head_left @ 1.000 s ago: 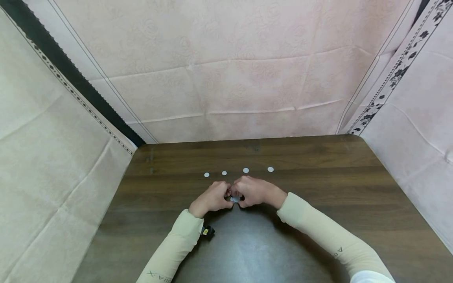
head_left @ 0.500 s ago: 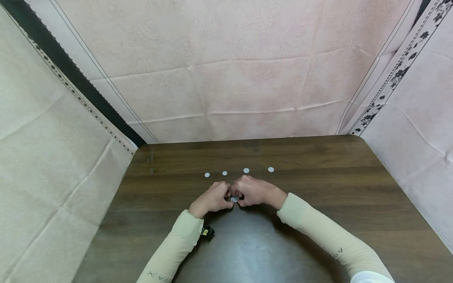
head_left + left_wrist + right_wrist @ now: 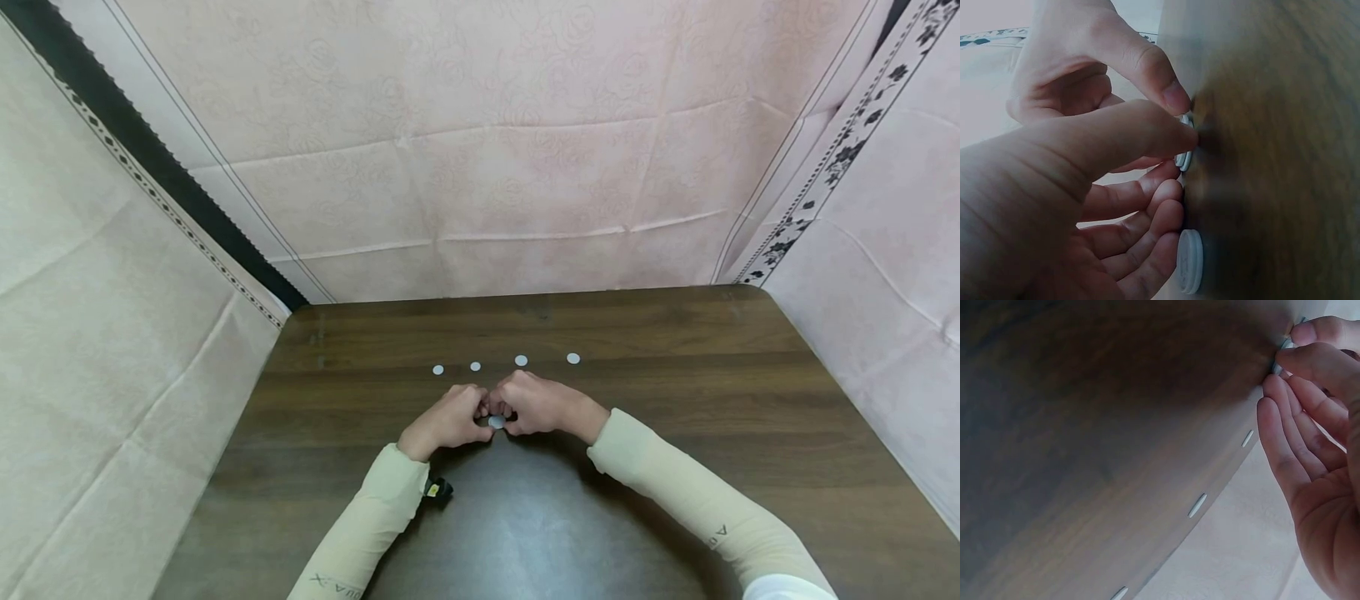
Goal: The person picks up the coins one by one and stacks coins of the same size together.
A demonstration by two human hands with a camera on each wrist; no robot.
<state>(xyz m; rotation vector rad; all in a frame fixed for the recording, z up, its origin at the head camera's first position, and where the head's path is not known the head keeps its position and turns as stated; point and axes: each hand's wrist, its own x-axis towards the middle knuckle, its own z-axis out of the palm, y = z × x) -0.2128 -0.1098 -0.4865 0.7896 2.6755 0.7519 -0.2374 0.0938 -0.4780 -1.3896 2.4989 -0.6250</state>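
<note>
Disc [image 3: 497, 422], white and thin, lies between the two hands, low over the surface [image 3: 570, 533] or on it; I cannot tell which. It sits a little toward the left edge from the middle, with the far edge well beyond it. The left wrist view gives me a double edge there, too covered to say whether it is one rimmed disc or two together.

I see the left hand [image 3: 448, 418] and right hand [image 3: 546, 406] meeting around it, knuckles almost together. Each grip is nearly closed, thumb and curled fingers pinching the disc from its own side, the left thumb covering part of it.

Between the hands and the far edge, I count four white discs [image 3: 521, 361] lying flat and apart, in a row roughly parallel to that edge; the two toward the right edge look slightly larger.

Pale sleeves [image 3: 690, 500] with dark lettering cover both forearms, and a small black device [image 3: 438, 489] with a yellow patch shows at the left wrist. Pale patterned cloth [image 3: 480, 167] hangs beyond the far edge, with more along both sides.
</note>
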